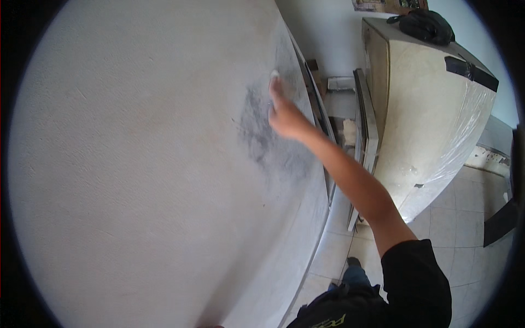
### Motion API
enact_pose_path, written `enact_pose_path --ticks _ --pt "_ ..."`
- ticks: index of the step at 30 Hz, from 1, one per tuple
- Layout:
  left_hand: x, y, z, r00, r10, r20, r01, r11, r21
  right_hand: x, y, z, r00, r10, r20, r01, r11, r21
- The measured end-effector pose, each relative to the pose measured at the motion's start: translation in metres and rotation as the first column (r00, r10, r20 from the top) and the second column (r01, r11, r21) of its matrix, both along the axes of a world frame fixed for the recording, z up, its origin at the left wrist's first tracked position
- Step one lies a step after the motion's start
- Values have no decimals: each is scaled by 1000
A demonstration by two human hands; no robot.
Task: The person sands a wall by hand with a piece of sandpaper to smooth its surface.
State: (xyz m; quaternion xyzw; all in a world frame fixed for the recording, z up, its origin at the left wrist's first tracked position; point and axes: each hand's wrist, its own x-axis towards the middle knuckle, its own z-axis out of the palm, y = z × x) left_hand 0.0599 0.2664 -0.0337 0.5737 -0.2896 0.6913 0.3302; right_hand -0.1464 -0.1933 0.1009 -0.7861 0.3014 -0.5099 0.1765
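Observation:
A large pale panel (pixel 164 164) with a faintly textured surface fills the left and middle of the view. Dark grey smudges (pixel 258 131) spread over it near its right edge. My right hand (pixel 283 112) is over this smudged area, blurred, one finger pointing towards the top of the view. A small whitish spot (pixel 274 74) shows at the fingertip; whether it is a held thing or the fingertip itself, I cannot tell. Of my left hand (pixel 211 326) only a sliver appears at the bottom edge, against the panel, its fingers hidden.
Right of the panel stands a big cream box-like piece (pixel 426 123), partly wrapped in clear film, with a black bag (pixel 426 26) on top. Flat framed boards (pixel 365 123) lean against it. Pale floor tiles (pixel 443 225) and a dark object (pixel 500 223) lie at the right.

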Motion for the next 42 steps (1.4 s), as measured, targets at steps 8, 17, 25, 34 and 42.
enact_pose_path --ticks 8,17,25,34,42 --pt "-3 -7 1 998 7 -55 -6 1000 26 12 23 -8 1000 1 -14 -1 1000 -28" --pt "0 -5 3 1000 13 -15 -13 1000 15 24 43 -18 1000 -8 -4 7 986 -165" --pt "2 -1 2 999 -35 -7 35 999 -16 23 57 -19 993 121 9 -121 992 -31" --pt "2 -4 5 995 -91 36 91 996 0 26 53 -35 1000 21 7 -21 998 55" --pt "6 -4 -3 998 -70 10 70 997 -43 25 54 -40 999 35 2 -35 994 103"
